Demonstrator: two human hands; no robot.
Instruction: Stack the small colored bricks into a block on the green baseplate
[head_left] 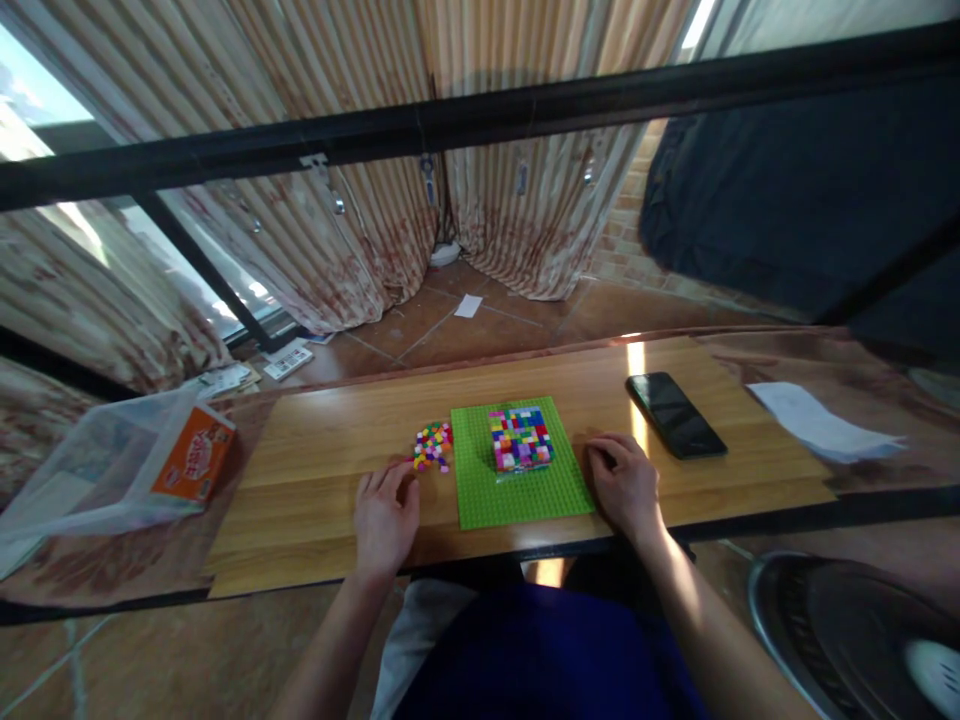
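Observation:
My left hand (pixel 386 517) rests on the wooden board, its fingertips beside a loose pile of small coloured toy bricks (pixel 433 447). Its fingers lie loosely forward with the thumb apart, and I see nothing held. A green studded baseplate (pixel 480 505) lies between my hands. On it stands a blocky build of many-coloured bricks (pixel 521 438), with a clear, shiny edge at its near side. At the baseplate's right edge, my right hand (pixel 624 485) rests with fingers curled in, and no object shows in it.
A black phone (pixel 675 415) lies right of the baseplate, with white paper (pixel 821 420) farther right. At the left stands a clear plastic bin (pixel 127 450) beside an orange package (pixel 193 457). A dark metal bar (pixel 480 120) crosses beyond the table. A round black object (pixel 847 620) stands lower right.

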